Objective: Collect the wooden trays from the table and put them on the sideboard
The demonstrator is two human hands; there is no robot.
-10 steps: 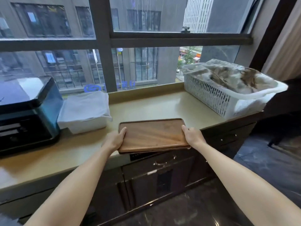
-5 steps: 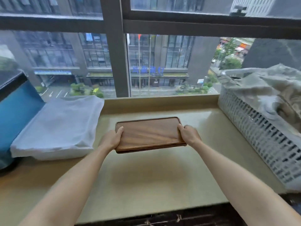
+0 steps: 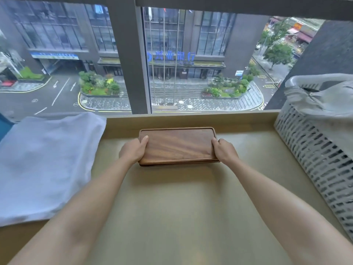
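A stack of dark wooden trays (image 3: pixel 177 145) lies flat near the back of the beige sideboard top (image 3: pixel 177 207), close to the window ledge. My left hand (image 3: pixel 133 150) grips the stack's left short edge, thumb on the top tray. My right hand (image 3: pixel 224 151) grips the right short edge the same way. A second tray's edge shows under the top one along the front. Whether the stack rests on the surface or hovers just above it is unclear.
A folded white cloth (image 3: pixel 44 165) lies on the sideboard to the left. A white slatted plastic basket (image 3: pixel 317 159) holding grey fabric stands at the right. A dark window frame post (image 3: pixel 131 60) rises behind the ledge.
Both hands have carried the trays from the sideboard's front edge towards the window. The view has moved closer and tilted down over the top.
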